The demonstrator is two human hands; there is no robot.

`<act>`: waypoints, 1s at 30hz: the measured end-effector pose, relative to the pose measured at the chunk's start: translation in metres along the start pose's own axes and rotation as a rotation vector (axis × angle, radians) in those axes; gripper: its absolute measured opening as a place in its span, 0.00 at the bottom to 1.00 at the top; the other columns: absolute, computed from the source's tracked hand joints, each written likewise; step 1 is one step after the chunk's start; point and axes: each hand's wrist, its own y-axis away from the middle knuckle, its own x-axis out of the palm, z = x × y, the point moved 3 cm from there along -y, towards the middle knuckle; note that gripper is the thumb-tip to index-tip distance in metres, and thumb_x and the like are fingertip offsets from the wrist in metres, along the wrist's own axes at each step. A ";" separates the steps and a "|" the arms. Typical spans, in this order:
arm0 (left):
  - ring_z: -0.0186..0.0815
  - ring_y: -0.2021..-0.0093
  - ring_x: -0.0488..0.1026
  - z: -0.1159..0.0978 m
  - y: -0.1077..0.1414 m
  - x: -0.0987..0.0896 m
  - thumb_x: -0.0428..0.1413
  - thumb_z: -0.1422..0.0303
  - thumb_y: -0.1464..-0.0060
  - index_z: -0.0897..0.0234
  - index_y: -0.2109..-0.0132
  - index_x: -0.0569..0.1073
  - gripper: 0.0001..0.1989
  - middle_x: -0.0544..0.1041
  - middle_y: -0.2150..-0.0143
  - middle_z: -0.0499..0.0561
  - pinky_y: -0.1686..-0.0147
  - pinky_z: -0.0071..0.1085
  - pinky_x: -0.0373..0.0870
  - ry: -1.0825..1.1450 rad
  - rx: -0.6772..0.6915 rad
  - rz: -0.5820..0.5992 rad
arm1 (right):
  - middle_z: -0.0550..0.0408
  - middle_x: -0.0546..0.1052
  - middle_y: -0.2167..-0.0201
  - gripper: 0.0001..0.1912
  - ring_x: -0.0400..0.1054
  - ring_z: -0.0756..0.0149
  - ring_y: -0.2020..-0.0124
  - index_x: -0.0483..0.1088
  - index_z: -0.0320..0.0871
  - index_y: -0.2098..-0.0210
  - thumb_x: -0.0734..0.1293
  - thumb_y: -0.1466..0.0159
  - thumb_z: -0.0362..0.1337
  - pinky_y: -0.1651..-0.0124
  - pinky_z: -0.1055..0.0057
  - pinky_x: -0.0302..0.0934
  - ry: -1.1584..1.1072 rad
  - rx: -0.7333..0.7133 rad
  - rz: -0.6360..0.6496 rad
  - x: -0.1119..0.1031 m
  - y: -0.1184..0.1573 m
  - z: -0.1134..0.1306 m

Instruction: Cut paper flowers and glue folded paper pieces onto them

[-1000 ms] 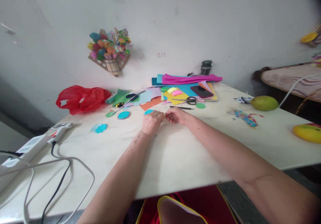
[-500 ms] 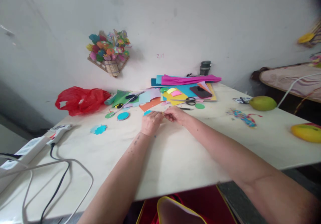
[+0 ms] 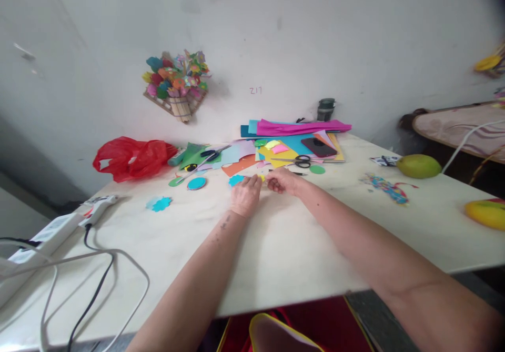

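My left hand [image 3: 245, 195] rests on the table with its fingers pressed together at a small yellow paper piece [image 3: 261, 178]. Just to the right, my right hand [image 3: 284, 181] is closed, fingers curled and thumb tucked in; what it pinches, if anything, is hidden. A blue scalloped paper shape [image 3: 235, 180] lies beside the left hand's fingers, partly covered by them. Behind the right hand is a black pen [image 3: 296, 173], partly hidden. Scissors with black handles [image 3: 302, 161] lie on yellow paper beyond it, near a green paper circle [image 3: 316, 169].
A red plastic bag [image 3: 132, 158], blue discs [image 3: 196, 183] and a blue paper flower [image 3: 161, 203] are on the left. A power strip [image 3: 51, 239] and cables occupy the near left. Coloured sheets and a phone [image 3: 319, 147] lie at the back; mangoes [image 3: 418, 166] are on the right.
The right hand has moved slightly apart from the left, and more of the yellow piece shows between them. The whole view has shifted a little.
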 end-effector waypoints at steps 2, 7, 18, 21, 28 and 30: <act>0.39 0.61 0.76 0.000 0.000 0.000 0.51 0.77 0.45 0.65 0.57 0.75 0.11 0.79 0.54 0.56 0.68 0.32 0.69 -0.006 0.000 -0.007 | 0.55 0.69 0.89 0.08 0.56 0.76 0.88 0.65 0.39 0.83 0.65 0.50 0.34 0.86 0.77 0.46 0.018 -0.004 0.014 -0.001 0.000 0.000; 0.39 0.59 0.76 0.002 0.000 0.001 0.51 0.76 0.44 0.63 0.58 0.75 0.10 0.79 0.55 0.55 0.64 0.32 0.70 0.021 -0.038 -0.068 | 0.60 0.65 0.90 0.12 0.52 0.79 0.89 0.63 0.39 0.85 0.68 0.49 0.32 0.86 0.78 0.42 -0.039 -0.116 -0.039 0.002 0.003 0.006; 0.38 0.64 0.75 -0.002 -0.003 0.003 0.51 0.74 0.45 0.60 0.63 0.77 0.10 0.80 0.63 0.53 0.63 0.32 0.69 0.291 -0.244 0.021 | 0.64 0.59 0.93 0.14 0.47 0.79 0.90 0.58 0.42 0.87 0.68 0.51 0.33 0.86 0.77 0.38 -0.063 -0.181 -0.185 0.009 0.001 0.005; 0.39 0.61 0.75 0.001 -0.003 0.006 0.53 0.73 0.48 0.61 0.61 0.77 0.10 0.80 0.61 0.53 0.62 0.33 0.70 0.490 -0.360 0.026 | 0.64 0.58 0.93 0.13 0.46 0.79 0.90 0.58 0.42 0.86 0.67 0.50 0.35 0.85 0.76 0.37 -0.053 -0.197 -0.201 0.008 -0.001 0.003; 0.39 0.58 0.73 0.012 -0.004 0.003 0.53 0.65 0.50 0.65 0.67 0.74 0.09 0.77 0.60 0.56 0.70 0.28 0.69 0.888 -0.528 -0.031 | 0.65 0.55 0.88 0.16 0.51 0.75 0.82 0.55 0.43 0.87 0.66 0.51 0.41 0.78 0.75 0.44 0.219 -0.443 -0.291 0.007 0.000 0.010; 0.36 0.64 0.72 0.014 -0.003 0.005 0.54 0.63 0.51 0.66 0.68 0.73 0.10 0.76 0.66 0.54 0.70 0.29 0.68 0.966 -0.606 0.004 | 0.64 0.55 0.87 0.17 0.51 0.74 0.80 0.54 0.43 0.88 0.65 0.51 0.41 0.76 0.74 0.45 0.323 -0.506 -0.325 0.007 0.001 0.012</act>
